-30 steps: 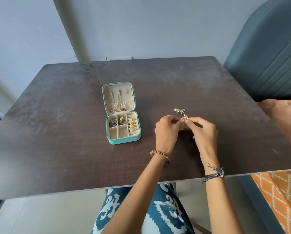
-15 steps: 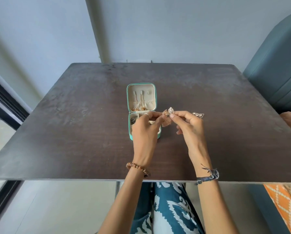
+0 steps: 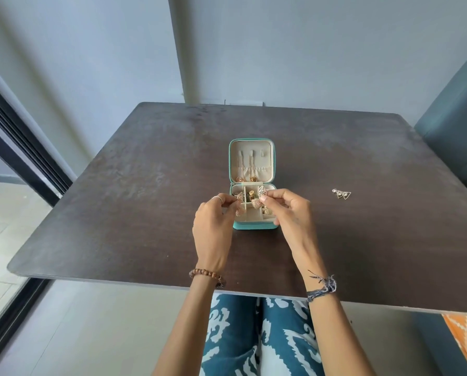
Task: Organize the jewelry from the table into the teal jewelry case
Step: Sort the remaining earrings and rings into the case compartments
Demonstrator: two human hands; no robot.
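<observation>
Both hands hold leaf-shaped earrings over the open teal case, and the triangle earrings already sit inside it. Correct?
Not quite. The head view shows the triangle earrings still on the table, right of the teal case. The rest holds.

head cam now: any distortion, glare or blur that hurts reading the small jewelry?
Head view: wide-angle bowing bends the table edges; soft daylight, dull sheen on the tabletop, no hard glare; the jewelry case and triangle earrings are sharp but tiny; pieces pinched by the left hand and right hand blur together.

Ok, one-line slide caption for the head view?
Both hands, left hand and right hand, hold filigree earrings over the open teal jewelry case; triangle earrings remain on the table.
</observation>
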